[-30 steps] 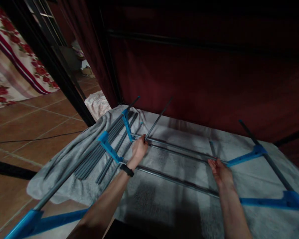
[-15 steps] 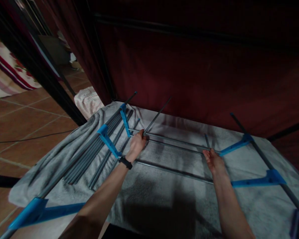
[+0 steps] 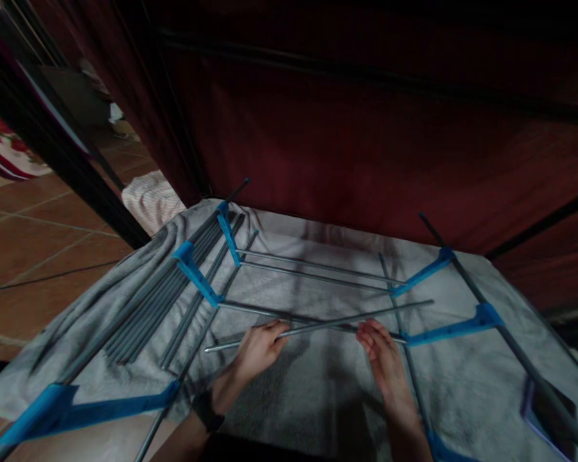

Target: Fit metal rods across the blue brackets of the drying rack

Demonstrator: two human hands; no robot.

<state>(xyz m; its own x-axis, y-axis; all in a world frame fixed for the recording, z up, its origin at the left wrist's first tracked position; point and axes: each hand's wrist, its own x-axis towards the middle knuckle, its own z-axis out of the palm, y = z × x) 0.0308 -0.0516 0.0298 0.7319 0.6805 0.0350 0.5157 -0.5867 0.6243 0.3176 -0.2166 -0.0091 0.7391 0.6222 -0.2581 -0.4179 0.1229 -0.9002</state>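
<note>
My left hand [image 3: 261, 350] is closed around a loose grey metal tube [image 3: 318, 325], held at a slant across the front. The tube's right end points up and away, passing over a crossbar of a tube frame. My right hand [image 3: 379, 353] is by this crossbar, just below the loose tube. Its fingers are partly curled and apart, and I see no firm grip. Blue plastic brackets [image 3: 197, 276] join the frame's left side rail to the crossbars. Matching blue brackets [image 3: 446, 328] stand along the right rail [image 3: 467, 279]. A dark band circles my left wrist.
A grey blanket [image 3: 289, 398] lies under the frame. Several grey tubes [image 3: 149, 314] lie side by side at the left. A phone [image 3: 549, 410] rests at the lower right. Behind rises a dark red panel [image 3: 341, 154]; tiled floor [image 3: 43, 244] shows left.
My left hand has drawn the loose tube toward me and turned it from pointing away to lying nearly crosswise. My right hand has moved from the farther crossbars to the nearer one.
</note>
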